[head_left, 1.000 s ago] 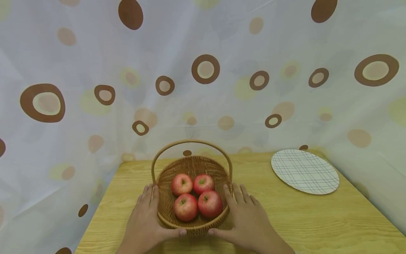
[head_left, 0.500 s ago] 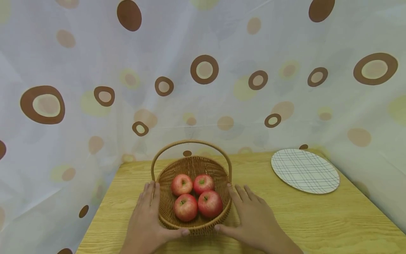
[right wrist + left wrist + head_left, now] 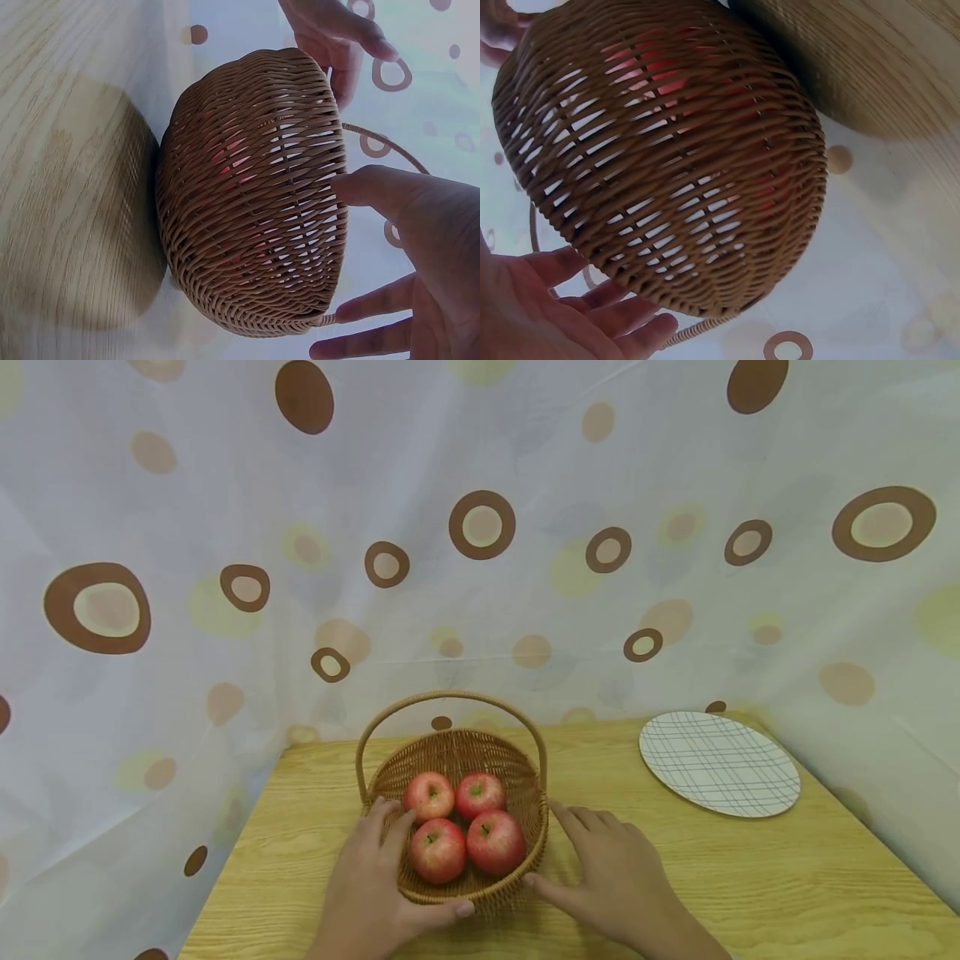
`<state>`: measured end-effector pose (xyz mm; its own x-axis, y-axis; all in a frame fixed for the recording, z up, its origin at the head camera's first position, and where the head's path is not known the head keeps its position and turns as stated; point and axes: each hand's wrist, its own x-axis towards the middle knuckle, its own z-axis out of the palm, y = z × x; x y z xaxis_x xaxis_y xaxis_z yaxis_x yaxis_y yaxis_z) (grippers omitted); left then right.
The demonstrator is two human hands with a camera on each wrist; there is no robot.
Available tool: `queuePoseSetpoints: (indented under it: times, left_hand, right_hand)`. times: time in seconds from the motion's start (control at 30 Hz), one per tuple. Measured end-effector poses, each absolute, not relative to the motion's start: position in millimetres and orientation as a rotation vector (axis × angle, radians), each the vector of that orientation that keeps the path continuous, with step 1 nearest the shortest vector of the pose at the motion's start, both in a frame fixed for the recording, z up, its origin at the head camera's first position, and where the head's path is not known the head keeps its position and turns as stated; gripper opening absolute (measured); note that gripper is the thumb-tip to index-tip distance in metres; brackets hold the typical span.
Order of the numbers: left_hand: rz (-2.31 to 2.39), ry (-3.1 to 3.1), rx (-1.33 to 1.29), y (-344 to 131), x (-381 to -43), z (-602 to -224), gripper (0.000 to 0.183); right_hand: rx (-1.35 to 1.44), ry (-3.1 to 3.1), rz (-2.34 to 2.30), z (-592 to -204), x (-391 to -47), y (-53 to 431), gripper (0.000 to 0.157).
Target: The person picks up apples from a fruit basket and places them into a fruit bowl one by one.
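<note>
The basket [image 3: 465, 747], between the hands, looks woven from thin cane: light in itself, probably springy in the walls and not slippery, with the weave giving some bite. The four apples [image 3: 497, 842] inside likely make up most of the weight; they are smooth, firm, easily bruised, and could roll if it tips. From left to right, the places to take hold would be the left wall under the rim, the arched handle [image 3: 452, 694] rising beyond the fingertips, and the right wall opposite; both walls together should keep it level.

The left hand [image 3: 367, 893] lies along the basket's left and near side, fingers loosely bent over the rim beside the apples, thumb stretched along the near edge; it has no firm grip. The basket sits upright on the desk [image 3: 750, 893], just ahead of and between the two palms. The right hand [image 3: 618, 877] is spread wide at the other side, thumb and forefinger tips by the rim, holding nothing; whether they touch it I cannot tell. Well beyond that hand, farther right, lies a white plate [image 3: 720, 764]
</note>
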<state>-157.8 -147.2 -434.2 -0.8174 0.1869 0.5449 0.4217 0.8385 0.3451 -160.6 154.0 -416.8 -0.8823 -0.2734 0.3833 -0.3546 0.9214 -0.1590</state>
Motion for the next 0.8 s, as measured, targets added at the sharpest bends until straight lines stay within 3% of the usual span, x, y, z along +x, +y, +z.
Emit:
queuePoseSetpoints:
  times: [0.4, 0.8]
  left_hand:
    - [-0.644, -2.484, -0.579, -115, -157, -430, 0.109]
    - [-0.628, -2.432, -0.655, -92, -159, -424, 0.092]
  right_hand:
    - [0.478, -2.715, 0.325, -421, -161, 164, 0.075]
    - [0.477, -2.711, 0.356, -426, -163, 175, 0.076]
